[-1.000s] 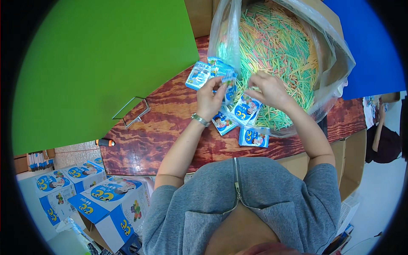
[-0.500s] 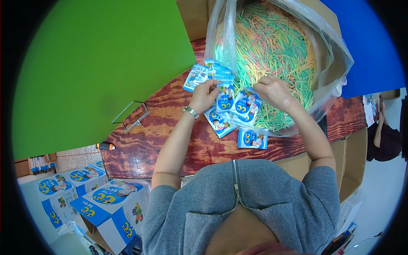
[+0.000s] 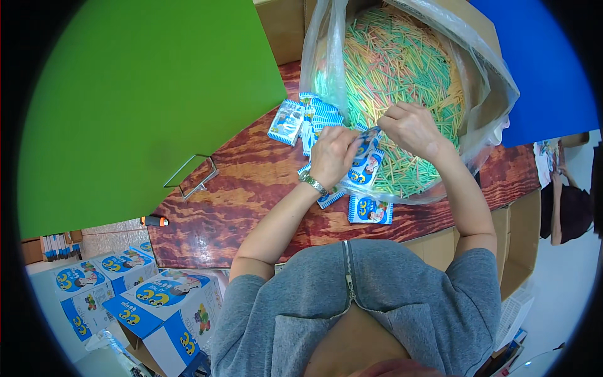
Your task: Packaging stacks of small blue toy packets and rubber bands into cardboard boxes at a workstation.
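Note:
Between my two hands a small blue-and-white printed packet (image 3: 366,147) is held tilted above the near left edge of a big clear plastic bag (image 3: 328,53). My left hand (image 3: 333,156) closes on its left side, and my right hand (image 3: 409,129) pinches its upper right corner. Thin pastel sticks (image 3: 402,69) in green, yellow and pink fill the bag. Under the held packet lies another packet (image 3: 370,168) on the bag's edge. Several packets (image 3: 321,113) are heaped beyond my left hand, and one packet (image 3: 370,209) lies nearer me. My left wrist partly covers another.
A green panel (image 3: 151,107) borders the reddish wooden table (image 3: 251,169) on the left, a blue panel (image 3: 540,69) on the right. A wire stand (image 3: 200,179) and an orange-black tool (image 3: 154,221) sit at the left edge. Printed cartons (image 3: 169,301) stand lower left; another person (image 3: 565,210) is at right.
My left hand has moved right from the heap to a packet, now gripped with my right hand. That packet has been lifted and tilted off the one beneath.

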A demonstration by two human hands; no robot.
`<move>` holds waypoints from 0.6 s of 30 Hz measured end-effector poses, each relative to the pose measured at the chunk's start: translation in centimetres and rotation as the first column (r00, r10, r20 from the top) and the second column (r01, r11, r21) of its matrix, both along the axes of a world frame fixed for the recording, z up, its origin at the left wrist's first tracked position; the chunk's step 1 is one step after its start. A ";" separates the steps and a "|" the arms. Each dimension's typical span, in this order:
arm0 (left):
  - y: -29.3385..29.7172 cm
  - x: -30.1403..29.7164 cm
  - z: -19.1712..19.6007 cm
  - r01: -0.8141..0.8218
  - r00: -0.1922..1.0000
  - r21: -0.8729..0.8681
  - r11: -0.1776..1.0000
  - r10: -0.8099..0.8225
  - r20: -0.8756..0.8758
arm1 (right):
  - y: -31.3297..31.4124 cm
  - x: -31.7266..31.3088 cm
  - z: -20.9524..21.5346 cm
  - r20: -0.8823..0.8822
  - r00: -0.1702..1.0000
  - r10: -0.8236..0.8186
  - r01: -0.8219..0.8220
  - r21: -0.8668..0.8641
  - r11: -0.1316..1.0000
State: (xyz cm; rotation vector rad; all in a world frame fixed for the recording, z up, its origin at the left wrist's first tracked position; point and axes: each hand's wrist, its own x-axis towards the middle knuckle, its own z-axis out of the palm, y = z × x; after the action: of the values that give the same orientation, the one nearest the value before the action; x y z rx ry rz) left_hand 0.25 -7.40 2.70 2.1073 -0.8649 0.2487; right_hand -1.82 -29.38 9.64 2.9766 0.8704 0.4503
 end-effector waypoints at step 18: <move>-1.5 3.0 0.6 0.005 0.826 -0.214 0.977 -0.124 -0.549 | -0.4 2.3 2.0 -0.148 0.989 0.026 0.048 0.476 0.878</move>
State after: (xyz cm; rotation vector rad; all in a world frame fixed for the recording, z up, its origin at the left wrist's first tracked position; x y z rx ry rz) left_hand 3.22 -8.87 3.32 1.8014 -0.5242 -0.3042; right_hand 0.46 -29.74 11.60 3.5088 0.8583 0.5123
